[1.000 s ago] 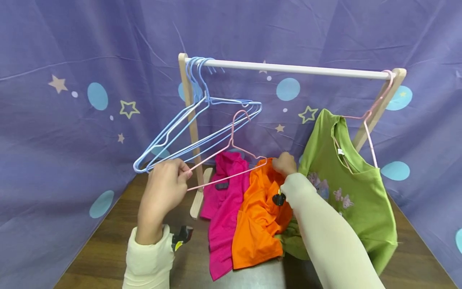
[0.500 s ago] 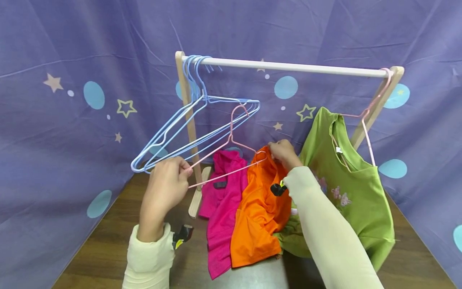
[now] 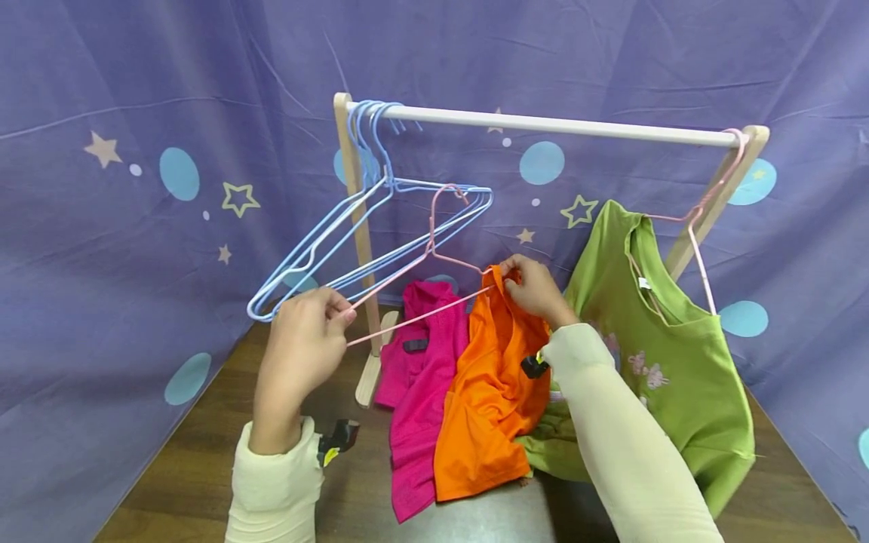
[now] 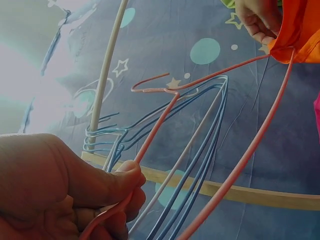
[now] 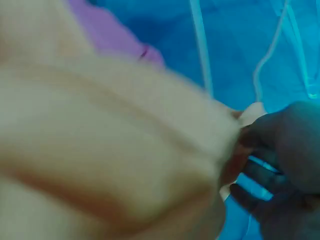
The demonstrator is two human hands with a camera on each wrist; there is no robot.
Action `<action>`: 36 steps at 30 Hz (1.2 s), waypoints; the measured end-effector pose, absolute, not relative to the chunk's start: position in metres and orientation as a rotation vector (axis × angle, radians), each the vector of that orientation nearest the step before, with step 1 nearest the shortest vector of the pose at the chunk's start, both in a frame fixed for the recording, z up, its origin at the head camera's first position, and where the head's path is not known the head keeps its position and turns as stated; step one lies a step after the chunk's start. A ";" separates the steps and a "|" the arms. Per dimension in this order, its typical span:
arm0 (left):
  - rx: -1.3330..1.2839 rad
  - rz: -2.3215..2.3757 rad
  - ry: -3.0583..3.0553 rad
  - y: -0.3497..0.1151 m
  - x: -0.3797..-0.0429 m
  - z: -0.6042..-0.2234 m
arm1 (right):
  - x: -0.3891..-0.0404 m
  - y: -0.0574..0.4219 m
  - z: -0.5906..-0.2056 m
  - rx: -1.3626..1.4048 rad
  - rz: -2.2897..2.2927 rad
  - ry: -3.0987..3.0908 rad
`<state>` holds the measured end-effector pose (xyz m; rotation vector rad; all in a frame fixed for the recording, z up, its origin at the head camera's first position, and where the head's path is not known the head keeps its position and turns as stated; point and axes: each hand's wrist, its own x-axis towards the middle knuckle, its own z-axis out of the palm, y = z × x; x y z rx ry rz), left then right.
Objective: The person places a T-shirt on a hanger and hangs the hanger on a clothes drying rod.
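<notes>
My left hand [image 3: 303, 343] pinches the left end of a thin pink clothes hanger [image 3: 431, 226] between thumb and fingers, holding it up in front of the rack. The hanger's right end runs into the top opening of an orange garment [image 3: 485, 407]. On that opening's edge, my right hand [image 3: 535, 290] pinches the cloth. The left wrist view shows the orange cloth [image 4: 300, 30] around the hanger's far corner. Close to the right wrist camera, the pale, blurred cloth [image 5: 125, 135] fills much of the view. The garment's lower part lies on the table.
A white rail [image 3: 543, 126] on wooden posts carries several blue and white hangers [image 3: 319, 241] at left. At right hangs a green top [image 3: 679, 385] on a pink hanger. A magenta garment [image 3: 421, 422] lies left of the orange one on the brown table [image 3: 204, 467].
My right hand has lifted the orange garment's top edge up and left, over the pink hanger's right end. My left hand keeps its hold, the hanger shifting slightly upward.
</notes>
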<state>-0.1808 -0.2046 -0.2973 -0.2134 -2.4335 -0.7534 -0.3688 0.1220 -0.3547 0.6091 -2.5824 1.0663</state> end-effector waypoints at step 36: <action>-0.177 -0.774 -2.428 -0.202 -0.184 -0.295 | -0.357 0.114 -0.353 0.905 0.740 -2.210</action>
